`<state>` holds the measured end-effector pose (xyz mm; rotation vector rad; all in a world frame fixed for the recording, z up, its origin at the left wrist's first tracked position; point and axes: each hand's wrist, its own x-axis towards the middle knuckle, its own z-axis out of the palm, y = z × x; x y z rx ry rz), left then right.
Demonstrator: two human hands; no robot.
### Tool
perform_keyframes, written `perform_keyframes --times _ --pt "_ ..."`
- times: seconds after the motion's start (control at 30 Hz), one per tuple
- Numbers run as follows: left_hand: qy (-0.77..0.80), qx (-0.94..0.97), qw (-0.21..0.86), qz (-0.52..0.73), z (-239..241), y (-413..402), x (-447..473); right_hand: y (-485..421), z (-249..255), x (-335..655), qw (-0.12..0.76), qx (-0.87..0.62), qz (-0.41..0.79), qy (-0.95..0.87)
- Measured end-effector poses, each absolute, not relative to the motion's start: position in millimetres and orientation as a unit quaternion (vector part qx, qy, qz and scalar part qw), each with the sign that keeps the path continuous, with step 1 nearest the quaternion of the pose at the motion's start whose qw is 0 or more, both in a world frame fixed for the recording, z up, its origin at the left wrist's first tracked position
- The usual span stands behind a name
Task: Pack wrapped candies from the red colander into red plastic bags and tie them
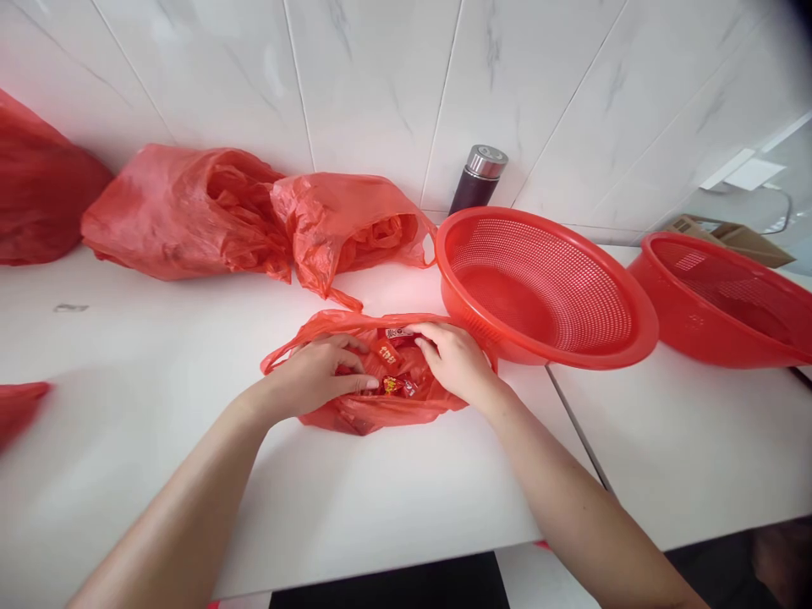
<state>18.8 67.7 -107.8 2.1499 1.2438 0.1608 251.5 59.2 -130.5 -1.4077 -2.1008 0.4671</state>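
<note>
A small red plastic bag (pixel 368 414) lies open on the white counter (pixel 152 474) in front of me, with red wrapped items (pixel 392 372) showing inside. My left hand (pixel 317 372) rests on the bag's left side, fingers curled and pinching the plastic near the opening. My right hand (pixel 452 359) grips the bag's right rim, fingers bent over the edge. Both hands hold the mouth of the bag apart. Just right of the bag, a red plastic colander (pixel 602 338) leans tilted toward me.
Two larger crumpled red bags (pixel 183 211) (pixel 342 224) lie against the tiled wall, another red bag (pixel 38 186) at far left, a red scrap (pixel 19 406) at the left edge. A dark steel-capped flask (pixel 477 179) stands behind the colander. A second red basin (pixel 716 304) sits right.
</note>
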Motion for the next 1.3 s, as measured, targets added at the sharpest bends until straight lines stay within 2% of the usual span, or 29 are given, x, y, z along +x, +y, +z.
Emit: perform_keyframes --times 0.17,0.47,0.7,0.8,1.1,1.3 --pt "0.488 0.806 0.314 0.119 -111 67 23 66 -141 252 0.242 -0.55 0.133 -0.788" --pt "0.499 0.799 0.32 0.102 -112 66 22 65 -139 252 0.325 -0.57 0.181 -0.733" --pt "0.472 0.811 0.327 0.109 -112 66 24 61 -138 249 0.254 -0.57 0.136 -0.77" --pt "0.486 0.806 0.32 0.108 -112 65 24 63 -142 249 0.257 -0.568 0.13 -0.771" --pt "0.475 0.809 0.333 0.089 -110 65 27 66 -149 250 0.256 -0.573 0.151 -0.764" --pt "0.464 0.796 0.373 0.11 -109 69 17 65 -145 251 0.311 -0.557 0.246 -0.73"
